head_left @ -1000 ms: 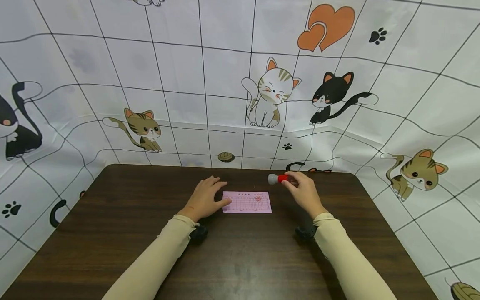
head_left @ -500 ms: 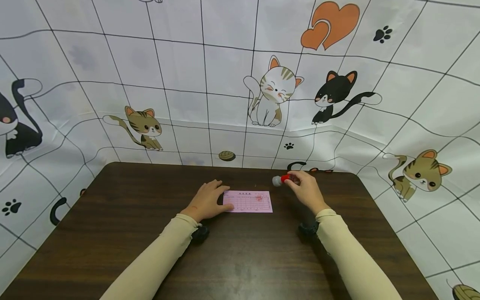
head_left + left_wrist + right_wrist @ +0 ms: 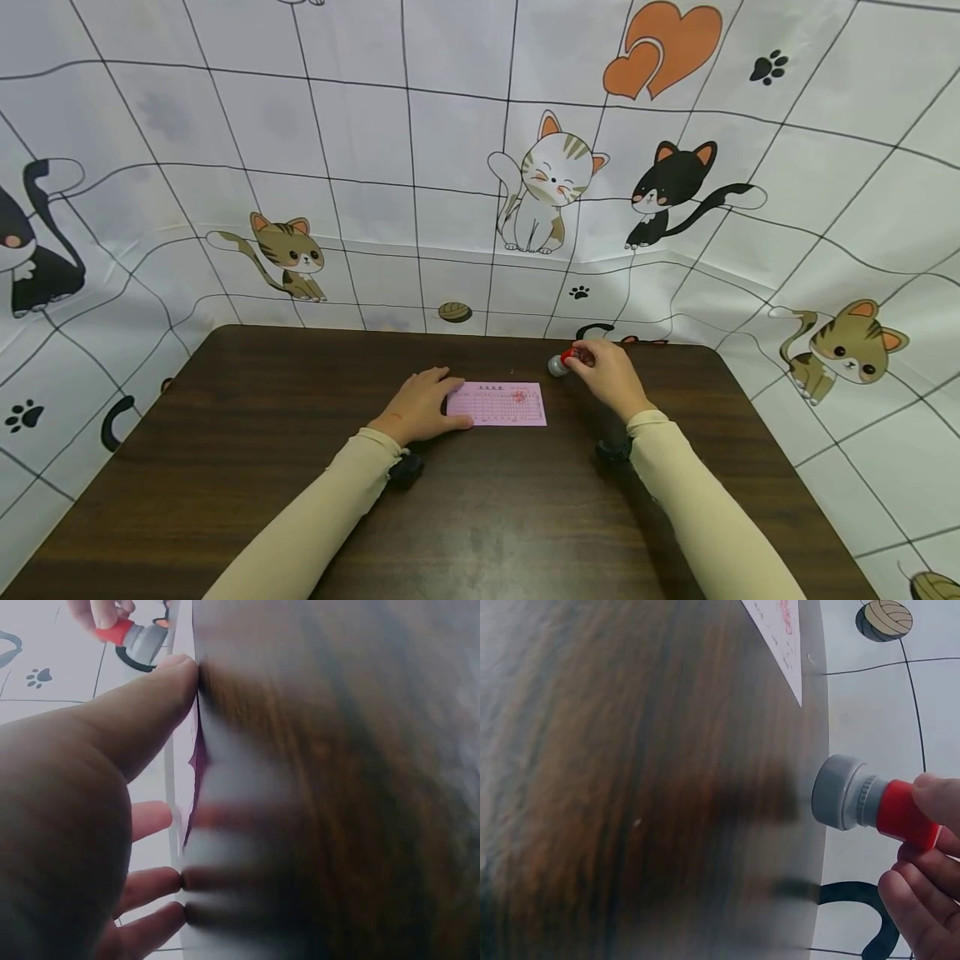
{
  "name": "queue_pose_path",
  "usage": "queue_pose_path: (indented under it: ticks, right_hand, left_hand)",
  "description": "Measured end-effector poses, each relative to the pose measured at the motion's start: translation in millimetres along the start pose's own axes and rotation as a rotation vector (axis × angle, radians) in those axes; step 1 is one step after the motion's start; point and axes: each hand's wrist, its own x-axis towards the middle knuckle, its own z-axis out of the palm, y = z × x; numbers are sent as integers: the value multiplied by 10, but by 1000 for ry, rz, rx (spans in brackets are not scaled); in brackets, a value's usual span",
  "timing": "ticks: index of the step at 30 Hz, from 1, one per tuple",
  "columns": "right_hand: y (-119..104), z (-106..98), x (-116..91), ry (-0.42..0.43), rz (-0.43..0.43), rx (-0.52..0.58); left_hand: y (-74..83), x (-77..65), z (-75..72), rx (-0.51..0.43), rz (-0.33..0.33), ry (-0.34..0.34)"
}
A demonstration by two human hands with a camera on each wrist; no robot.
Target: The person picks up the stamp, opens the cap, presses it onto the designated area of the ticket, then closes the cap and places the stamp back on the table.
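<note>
A pink printed form with a red stamp mark at its upper right lies flat on the dark table. My left hand rests at its left edge, thumb on the lower left corner and fingers spread towards the back. In the left wrist view the paper's edge lifts a little between thumb and fingers. To the right of the form, my right hand pinches a stamp by its red handle, thumb on one side and fingers on the other. Its grey capped end tilts down to the left, close over the table.
The brown wooden table has rounded back corners. Behind it and at both sides hangs a white sheet printed with grid lines, cats and hearts. A dark wrist strap sits at the right cuff.
The stamp has moved slightly right and its grey end has tipped downward. My left hand has slid a little right onto the form's left edge.
</note>
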Motion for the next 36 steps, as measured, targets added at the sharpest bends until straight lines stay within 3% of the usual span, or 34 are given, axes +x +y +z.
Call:
queue_pose_path:
  ticks: [10,17,25,36]
  right_hand:
    - [-46,18,35,-11,23,-40]
    - [-89,70,49,-13,62,-13]
    - [-137,135,80,-76,126,-18]
    - [-121,177,53,-68,157,31]
  left_hand:
    - [66,-18,-6,-7,-7,-2]
    - [57,12,20,-16,-12,12]
    - [55,53,52,-15,-17,24]
    - [54,56,31,-34,-22,9]
